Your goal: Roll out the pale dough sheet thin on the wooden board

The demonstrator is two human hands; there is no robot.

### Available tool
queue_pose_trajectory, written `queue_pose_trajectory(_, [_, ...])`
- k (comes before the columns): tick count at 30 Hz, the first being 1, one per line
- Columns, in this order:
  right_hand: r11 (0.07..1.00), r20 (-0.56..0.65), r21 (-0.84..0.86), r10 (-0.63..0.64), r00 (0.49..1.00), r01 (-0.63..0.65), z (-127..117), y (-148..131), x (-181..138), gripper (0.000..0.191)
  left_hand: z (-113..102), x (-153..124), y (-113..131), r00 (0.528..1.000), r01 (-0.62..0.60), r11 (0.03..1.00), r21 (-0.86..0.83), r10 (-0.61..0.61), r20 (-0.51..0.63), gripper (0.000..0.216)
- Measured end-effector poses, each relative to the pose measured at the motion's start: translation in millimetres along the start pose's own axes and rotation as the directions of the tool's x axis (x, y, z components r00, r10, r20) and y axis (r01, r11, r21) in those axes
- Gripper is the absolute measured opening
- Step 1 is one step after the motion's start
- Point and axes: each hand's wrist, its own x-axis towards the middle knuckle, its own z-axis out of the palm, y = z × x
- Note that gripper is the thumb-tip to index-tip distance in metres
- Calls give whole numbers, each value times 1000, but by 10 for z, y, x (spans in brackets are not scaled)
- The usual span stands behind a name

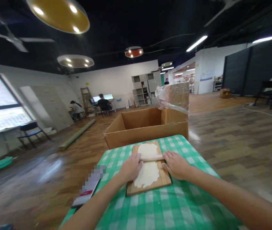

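A flat, ragged-edged sheet of pale dough [147, 175] lies on a wooden cutting board [165, 180]. Across the dough, over its middle, rests a light wooden rolling pin [152, 157]. My left hand [131, 166] is closed on the pin's left end, its thumb pointing toward the dough. At the opposite end my right hand [175, 164] grips the pin, fingers over the top and thumb below. Both hands partly cover the pin's ends. Under the board is a green and white checked tablecloth [157, 207].
Just beyond the table stands a large open cardboard box [145, 132], with plastic wrap [162, 97] at its right. A partly blurred flat object [88, 191] lies at the table's left edge. People sit at the far wall, one by monitors [108, 96]. A long roll [77, 134] lies on the floor.
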Motion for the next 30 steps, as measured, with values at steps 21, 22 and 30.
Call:
queue_pose_trajectory(21, [993,52,-67,105,993,-102,330,193,1334,41,483,1043,-518,989,-129,958,256,142,-35,43])
queue_pose_trajectory(22, [992,46,-66,114,992,-111,349,214,1374,39,500,1102,-545,989,-130,960,250,142,-34,43])
queue_pose_trajectory(30, [997,56,-33,72,996,-70,478,124,1113,41,500,879,-506,980,-168,985,43,172,-102,47])
